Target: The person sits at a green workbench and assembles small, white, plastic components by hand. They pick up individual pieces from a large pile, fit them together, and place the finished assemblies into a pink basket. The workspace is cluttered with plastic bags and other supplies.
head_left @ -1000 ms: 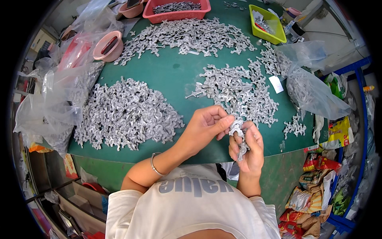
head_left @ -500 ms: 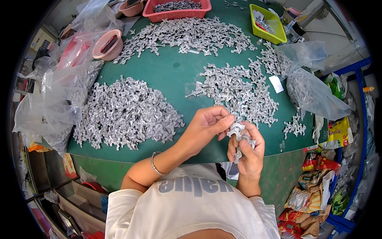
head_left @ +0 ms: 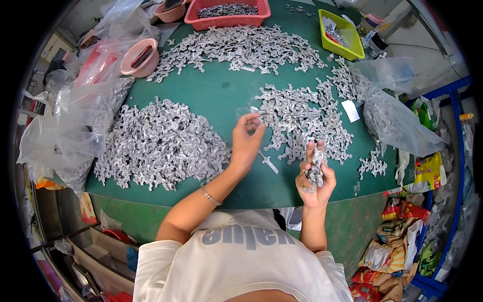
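Note:
My left hand (head_left: 246,143) is at the left edge of the right-hand heap (head_left: 297,118) of small grey metal castings. Its thumb and fingers are pinched together by a thin metal piece, whose kind I cannot make out. A slim flat metal strip (head_left: 269,163) shows just below that hand; whether the two are joined is hidden. My right hand (head_left: 317,183), palm up over the near edge of the table, is closed on several curved grey metal castings (head_left: 315,170). A larger heap of similar castings (head_left: 161,143) lies to the left.
More castings (head_left: 246,45) spread across the far side of the green table (head_left: 221,93). Behind them stand a red basin (head_left: 229,21) and a yellow-green basket (head_left: 341,50). Pink bowl (head_left: 147,68) and clear bags (head_left: 63,128) flank the left; another filled bag (head_left: 397,121) sits right.
My left hand has left the castings in my right hand and moved left and away from me to the heap's edge. My right hand has turned palm up, still holding castings.

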